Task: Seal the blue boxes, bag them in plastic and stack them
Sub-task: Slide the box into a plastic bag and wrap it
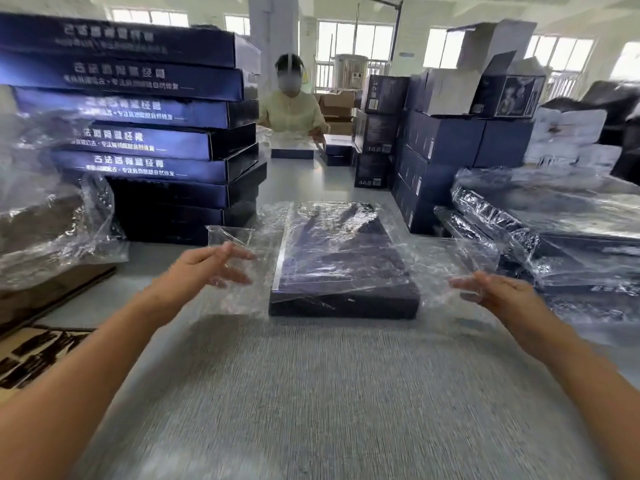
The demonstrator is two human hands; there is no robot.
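Note:
A flat dark blue box (343, 299) lies on the grey table (311, 393) in front of me, partly inside a clear plastic bag (346, 237) whose loose sides spread left and right. My left hand (211, 265) hovers at the bag's left flap with fingers spread and relaxed. My right hand (491, 289) is at the bag's right flap, fingers extended against the plastic. Neither hand grips anything that I can see. The near end of the box sticks out of the bag.
A tall stack of unbagged blue boxes (149, 126) stands at the left. Bagged boxes (554, 244) are piled at the right. Loose plastic bags (52, 220) lie far left. Dark cartons (433, 140) stand behind. A person (291, 105) works across the table.

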